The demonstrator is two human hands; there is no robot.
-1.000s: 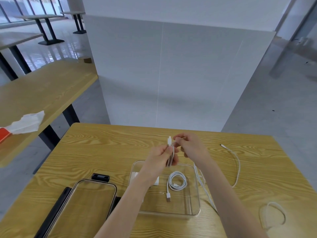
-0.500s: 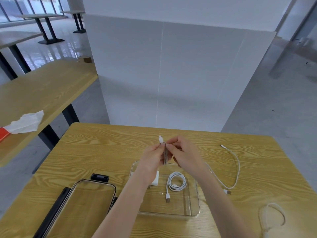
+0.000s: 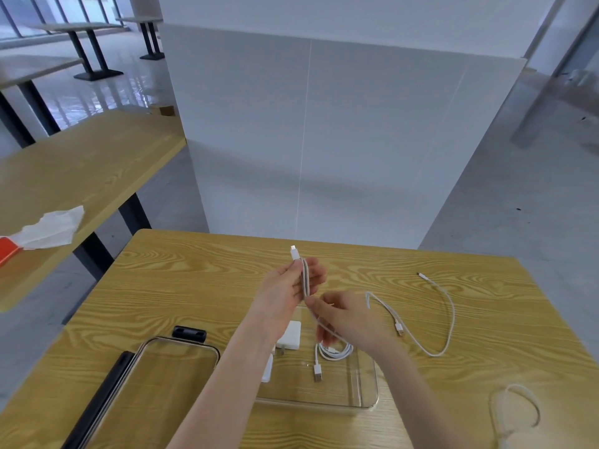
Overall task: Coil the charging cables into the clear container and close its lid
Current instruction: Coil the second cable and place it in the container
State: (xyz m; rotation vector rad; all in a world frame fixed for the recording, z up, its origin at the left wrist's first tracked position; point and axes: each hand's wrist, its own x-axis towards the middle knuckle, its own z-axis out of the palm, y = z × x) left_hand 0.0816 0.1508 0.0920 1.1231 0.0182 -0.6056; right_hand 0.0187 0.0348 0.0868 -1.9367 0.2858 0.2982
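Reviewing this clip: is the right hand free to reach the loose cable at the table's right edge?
Probably not yet. The right hand is pinching the white cable being wound with the left hand. The table toward the loose cable is otherwise unobstructed.

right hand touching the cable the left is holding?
Touching. Head view: the right hand pinches the white cable just below the left hand, which grips the folded loops.

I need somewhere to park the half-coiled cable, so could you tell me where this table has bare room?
Bare wood lies beyond the left hand to the far edge, and left of it above the lid. The right side is crowded by loose cable.
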